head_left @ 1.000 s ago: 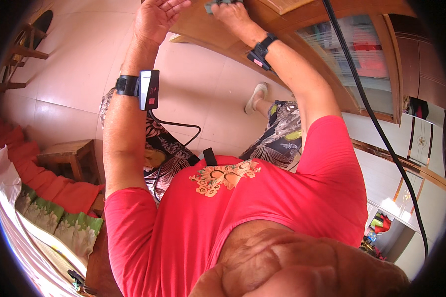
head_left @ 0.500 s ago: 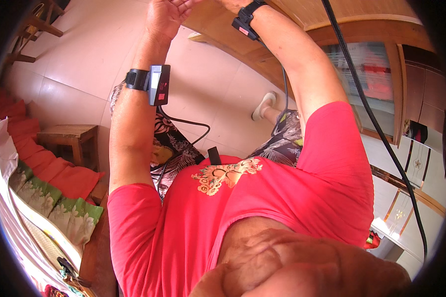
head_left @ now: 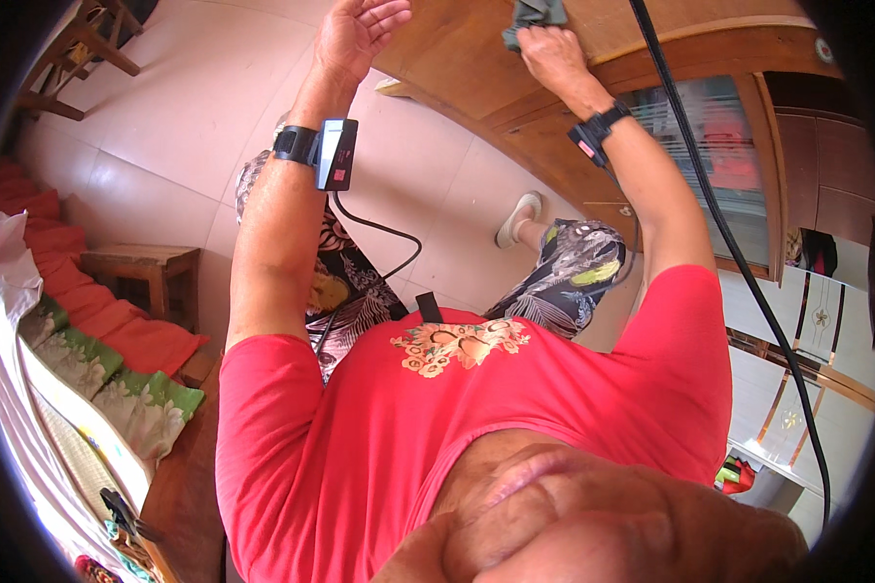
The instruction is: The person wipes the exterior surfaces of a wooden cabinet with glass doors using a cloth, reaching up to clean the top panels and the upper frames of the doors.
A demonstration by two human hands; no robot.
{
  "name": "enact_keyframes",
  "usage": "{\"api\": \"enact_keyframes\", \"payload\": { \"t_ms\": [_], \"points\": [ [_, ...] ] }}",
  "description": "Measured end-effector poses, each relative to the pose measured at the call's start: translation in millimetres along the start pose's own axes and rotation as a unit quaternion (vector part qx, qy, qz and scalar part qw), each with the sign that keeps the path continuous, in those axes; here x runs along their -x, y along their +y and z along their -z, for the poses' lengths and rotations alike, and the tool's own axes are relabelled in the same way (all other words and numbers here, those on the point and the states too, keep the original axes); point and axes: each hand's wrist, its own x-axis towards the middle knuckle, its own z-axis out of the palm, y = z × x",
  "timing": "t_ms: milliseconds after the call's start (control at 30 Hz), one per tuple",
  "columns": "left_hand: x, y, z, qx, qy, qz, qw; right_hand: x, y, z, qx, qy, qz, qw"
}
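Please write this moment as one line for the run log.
right hand: grips grey cloth on cabinet | left hand: fingers half curled, nothing seen in it

A grey cloth (head_left: 539, 13) is being set off by a brown cabinet (head_left: 457, 53), a red shirt (head_left: 360, 466) is being brightened by orange flowers (head_left: 447, 345), and dark trousers (head_left: 576, 262) are being patterned with pale leaves (head_left: 374, 313).

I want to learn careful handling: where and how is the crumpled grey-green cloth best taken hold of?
Probably pinch the crumpled grey-green cloth by its near folds, coming from above on the person's side: they are bunched against the right grip, while the far end runs out of view.
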Motion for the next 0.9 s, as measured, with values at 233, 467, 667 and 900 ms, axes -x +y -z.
{"api": "enact_keyframes", "payload": {
  "t_ms": [233,467,667,900],
  "points": [
    [-3.4,5.6,24.9,0.056,0.108,-0.068,0.990,54.5,17.7,20.9,0.017,-0.055,-0.070,0.996],
    [8.5,19.9,24.4,0.051,0.157,-0.079,0.983,0.2,14.6,8.5,0.006,0.032,-0.007,0.999],
    [12.3,28.8,27.1,0.060,0.173,-0.089,0.979,-106.7,-1.1,-0.2,0.054,0.030,0.050,0.997],
    [3.1,28.1,37.3,0.131,0.173,-0.042,0.975,-191.6,-22.5,-16.5,0.006,0.130,0.063,0.989]
  ]
}}
